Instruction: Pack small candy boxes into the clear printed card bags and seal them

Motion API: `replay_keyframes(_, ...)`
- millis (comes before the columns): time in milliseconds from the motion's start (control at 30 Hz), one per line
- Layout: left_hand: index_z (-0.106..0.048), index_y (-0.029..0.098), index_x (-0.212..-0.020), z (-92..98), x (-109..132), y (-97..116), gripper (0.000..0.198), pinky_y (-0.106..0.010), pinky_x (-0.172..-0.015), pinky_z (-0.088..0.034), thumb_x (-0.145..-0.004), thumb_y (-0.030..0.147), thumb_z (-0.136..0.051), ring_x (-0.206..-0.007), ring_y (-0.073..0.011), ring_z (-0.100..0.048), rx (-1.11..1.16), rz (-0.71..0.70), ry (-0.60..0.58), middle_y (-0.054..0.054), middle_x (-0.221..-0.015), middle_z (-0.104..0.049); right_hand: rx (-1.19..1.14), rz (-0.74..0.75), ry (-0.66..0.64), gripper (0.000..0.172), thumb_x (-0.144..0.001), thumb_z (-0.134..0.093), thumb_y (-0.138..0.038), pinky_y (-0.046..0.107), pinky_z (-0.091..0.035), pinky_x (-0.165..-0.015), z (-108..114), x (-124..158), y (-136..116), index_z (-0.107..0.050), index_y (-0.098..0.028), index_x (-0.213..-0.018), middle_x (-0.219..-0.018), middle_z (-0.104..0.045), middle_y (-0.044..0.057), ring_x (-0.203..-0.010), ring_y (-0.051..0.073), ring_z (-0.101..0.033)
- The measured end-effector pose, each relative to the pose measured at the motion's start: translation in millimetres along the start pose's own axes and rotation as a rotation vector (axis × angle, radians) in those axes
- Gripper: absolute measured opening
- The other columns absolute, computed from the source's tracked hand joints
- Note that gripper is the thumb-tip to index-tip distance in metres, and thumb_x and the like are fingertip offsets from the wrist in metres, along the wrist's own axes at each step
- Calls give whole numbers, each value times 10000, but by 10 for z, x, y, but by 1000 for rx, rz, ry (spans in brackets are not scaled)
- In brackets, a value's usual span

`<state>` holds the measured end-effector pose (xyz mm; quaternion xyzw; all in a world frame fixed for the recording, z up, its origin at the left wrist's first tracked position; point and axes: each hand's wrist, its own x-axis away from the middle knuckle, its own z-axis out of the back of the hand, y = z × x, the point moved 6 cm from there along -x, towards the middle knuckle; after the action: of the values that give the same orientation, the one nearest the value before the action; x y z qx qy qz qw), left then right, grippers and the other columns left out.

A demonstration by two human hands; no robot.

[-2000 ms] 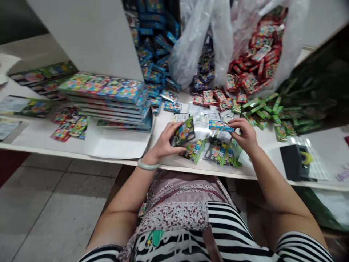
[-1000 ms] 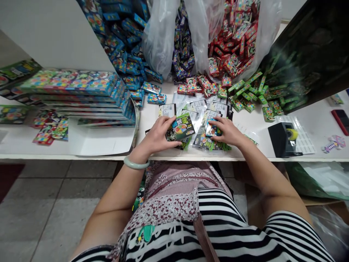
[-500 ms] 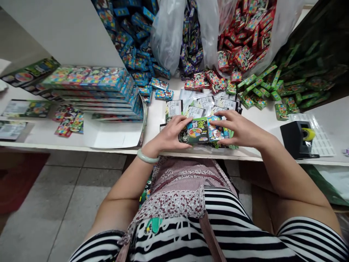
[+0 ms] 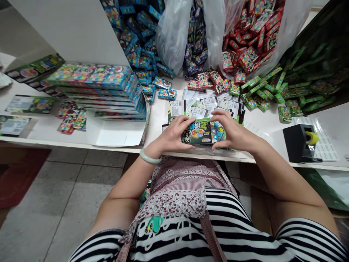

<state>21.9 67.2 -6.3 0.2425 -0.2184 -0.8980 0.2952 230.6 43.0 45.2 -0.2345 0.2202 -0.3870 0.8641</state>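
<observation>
The left hand (image 4: 176, 134) grips the left end of a dark printed packet (image 4: 198, 131), thumb along the near edge and fingers along the far edge, with only a narrow opening between them. The right hand (image 4: 233, 131) is curved in a half-open C at the packet's right end, its index fingertip at the far corner and its thumb at the near corner; the frame does not show whether these fingertips press. A blue-printed piece (image 4: 218, 131) shows between the packet and the right palm; whether it is held or lies beneath cannot be told. The packet is located near the front edge of the white table (image 4: 159, 114), in front of the torso. Flat labelled packets (image 4: 201, 112) lie overlapped just beyond and under the hands. To the left are a white open carton (image 4: 117, 135), a stack of printed cartons (image 4: 89, 78) and a small group of mostly red packets (image 4: 72, 122). Along the far side, from left to right, are blue boxes (image 4: 141, 58), purple boxes (image 4: 196, 47), red boxes (image 4: 245, 54) and green boxes (image 4: 264, 91). A black tape dispenser (image 4: 297, 143) with yellow-cored tape stands at right, beside a white sheet (image 4: 325, 145).
</observation>
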Motion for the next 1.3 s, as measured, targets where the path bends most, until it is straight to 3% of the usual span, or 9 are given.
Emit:
replay_keyframes(133, -384, 193, -1473, 23, -20, 38, 988, -529, -1050, -483, -654, 503, -843, -1203, -340, -527, -36, 74, 69, -151, -1292, -497, -74, -143, 179, 730, -746, -735, -688, 599, -387, -1151, -46, 69, 61, -498, -281, -1303, -1457, -400, 151, -1431, 375, -364)
replay_keyframes(233, -394, 161, -1452, -6, -46, 108, 980, -533, -1035, -488, -636, 455, -852, -1196, -352, -528, -53, 110, 116, -160, -1272, -509, -215, -258, 213, 516, -854, -697, -550, 530, -532, -1016, -193, 145, 61, -539, -294, -1273, -1389, -463, 128, -1306, 323, -516)
replay_keyframes(367, -410, 169, -1432, -11, -88, 184, 999, -576, -1090, -435, -618, 523, -869, -1276, -388, -495, 26, 138, 171, -182, -1345, -511, -394, -356, 365, 460, -836, -722, -419, 397, -619, -832, -273, 176, 102, -544, -291, -1240, -1356, -469, 102, -1041, 220, -647)
replay_keyframes(567, -519, 248, -1295, -39, -66, 246, 370, -383, -897, -544, -961, 402, -564, -1006, -207, -640, 536, 250, 309, -77, -1107, -643, -388, -301, 498, 270, -875, -668, -384, 370, -615, -827, 1, 141, 82, -594, -285, -1116, -1321, -489, 77, -890, 163, -657)
replay_keyframes(667, -479, 290, -1362, -177, 41, 245, 437, -348, -866, -555, -950, 382, -591, -961, -179, -626, 657, 334, 420, -54, -1069, -624, -329, -310, 549, 392, -860, -697, -437, 387, -606, -846, 55, 239, 78, -548, -311, -1199, -1352, -485, 93, -1009, 212, -653)
replay_keyframes(867, -377, 308, -1500, -505, 254, 209, 643, -396, -945, -566, -918, 399, -635, -1035, -191, -637, 775, 385, 353, -73, -1167, -606, -576, -465, 560, 495, -810, -742, -451, 290, -577, -657, -495, 469, 211, -457, -322, -1194, -936, -613, -12, -710, 139, -649)
replay_keyframes(1000, -388, 323, -1496, -481, 277, 222, 668, -415, -945, -579, -897, 397, -672, -1058, -210, -667, 876, 334, 240, -82, -1214, -627, -635, -506, 724, 402, -826, -719, -437, 340, -581, -752, -703, 536, 193, -541, -295, -1157, -936, -658, 15, -800, 173, -674)
replay_keyframes(1133, -483, 304, -1414, -369, 246, 269, 552, -381, -874, -600, -904, 402, -671, -1014, -210, -689, 876, 305, 194, -73, -1174, -672, -554, -482, 638, 254, -874, -663, -461, 380, -577, -758, -670, 499, 136, -644, -267, -1038, -936, -691, 35, -802, 193, -667)
replay_keyframes(1300, -677, 207, -919, -140, 165, 248, 207, -366, -903, -562, -929, 412, -646, -1006, -188, -676, 680, 360, 476, -66, -1024, -713, -596, -379, 510, 237, -869, -671, -483, 353, -566, -723, -494, 333, 115, -635, -250, -849, -935, -693, 43, -886, 202, -668)
